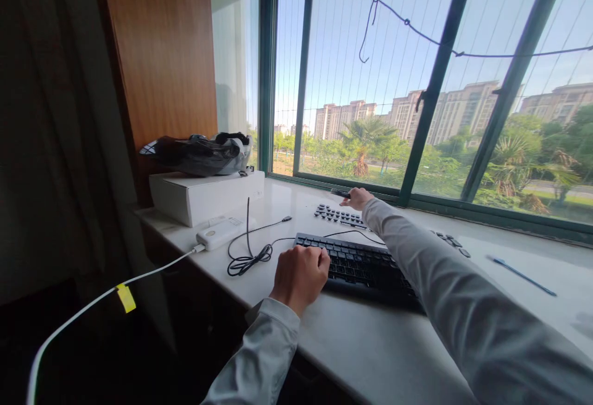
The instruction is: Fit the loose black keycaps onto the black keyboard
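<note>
A black keyboard [356, 264] lies on the white sill-like surface, its right part hidden under my right forearm. My left hand [302, 274] is closed with curled fingers at the keyboard's left end; what its fingers hold, if anything, is hidden. Reaching toward the window, my right hand [357, 199] is closed on a slim dark tool [341, 193] with a paler tip, pointing left. Just below that hand, loose black keycaps [337, 215] are laid out in rows. More dark keycaps [451, 242] lie beyond my right forearm.
A coiled black cable [250, 258] and a white power adapter [219, 233] lie left of the keyboard. Behind them stands a white box [208, 196] with a dark plastic bag [199, 155] on top. A thin blue stick [524, 276] lies right, below the window frame [500, 217].
</note>
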A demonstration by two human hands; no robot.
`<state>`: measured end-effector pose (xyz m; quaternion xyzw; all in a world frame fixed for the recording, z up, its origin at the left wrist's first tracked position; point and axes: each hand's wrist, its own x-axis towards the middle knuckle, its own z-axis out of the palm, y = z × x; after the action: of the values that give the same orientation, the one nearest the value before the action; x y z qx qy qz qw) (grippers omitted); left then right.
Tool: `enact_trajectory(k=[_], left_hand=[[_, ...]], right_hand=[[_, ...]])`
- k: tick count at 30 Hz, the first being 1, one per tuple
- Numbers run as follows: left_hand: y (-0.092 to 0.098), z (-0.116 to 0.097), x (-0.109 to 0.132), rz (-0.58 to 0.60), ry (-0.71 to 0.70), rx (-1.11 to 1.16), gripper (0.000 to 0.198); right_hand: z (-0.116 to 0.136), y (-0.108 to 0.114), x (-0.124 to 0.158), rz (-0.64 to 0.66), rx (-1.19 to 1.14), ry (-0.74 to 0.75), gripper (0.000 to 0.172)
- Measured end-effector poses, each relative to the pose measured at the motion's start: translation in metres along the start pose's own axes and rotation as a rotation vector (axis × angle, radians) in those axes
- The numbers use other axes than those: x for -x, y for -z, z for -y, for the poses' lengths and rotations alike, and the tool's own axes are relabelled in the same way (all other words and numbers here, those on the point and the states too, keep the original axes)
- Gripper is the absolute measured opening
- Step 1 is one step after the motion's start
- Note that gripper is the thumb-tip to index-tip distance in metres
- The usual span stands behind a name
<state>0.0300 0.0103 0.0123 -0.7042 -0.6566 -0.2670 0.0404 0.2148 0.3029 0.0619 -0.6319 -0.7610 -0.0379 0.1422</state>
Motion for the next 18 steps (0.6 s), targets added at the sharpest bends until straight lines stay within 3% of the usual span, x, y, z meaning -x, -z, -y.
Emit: enact_trajectory(k=[9, 18], left_hand=[[0.005, -0.002, 0.003, 0.007, 0.008, 0.006, 0.048], [0.005, 0.000, 0.001, 0.016, 0.040, 0.039, 0.049]], right_hand=[[0.012, -0.035, -0.041, 0.034, 0.044, -0.008, 0.044], [0.008, -0.062, -0.059, 0.059, 0.026, -0.045, 0.040]])
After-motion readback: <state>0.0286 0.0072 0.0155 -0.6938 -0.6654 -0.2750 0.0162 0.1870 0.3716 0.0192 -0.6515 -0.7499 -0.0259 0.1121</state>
